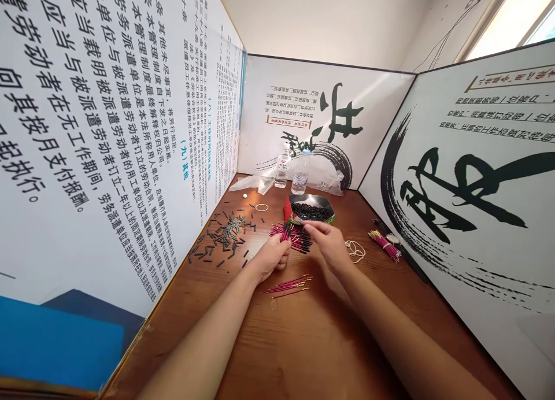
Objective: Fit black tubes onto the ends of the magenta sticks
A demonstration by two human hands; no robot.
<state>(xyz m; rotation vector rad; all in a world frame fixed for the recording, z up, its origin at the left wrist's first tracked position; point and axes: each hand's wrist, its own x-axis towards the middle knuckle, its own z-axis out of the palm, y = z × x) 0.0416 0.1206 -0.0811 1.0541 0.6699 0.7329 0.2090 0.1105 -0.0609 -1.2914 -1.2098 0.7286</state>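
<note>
My left hand is closed round a small bundle of thin magenta rods with gold-coloured tips; some ends look black. My right hand is beside it, thumb and forefinger pinched together near the rod tips. Whatever is in that pinch is too small to make out. Just beyond both hands lies a pile of magenta rods with black ends. Behind it stands an open box full of small black tubes. Several loose magenta rods with gold tips lie on the table nearer me.
Loose black tubes are scattered at the left of the brown table. Rubber bands and a tied rod bundle lie at the right. Two water bottles and plastic bags stand behind. Printed panels wall the table in.
</note>
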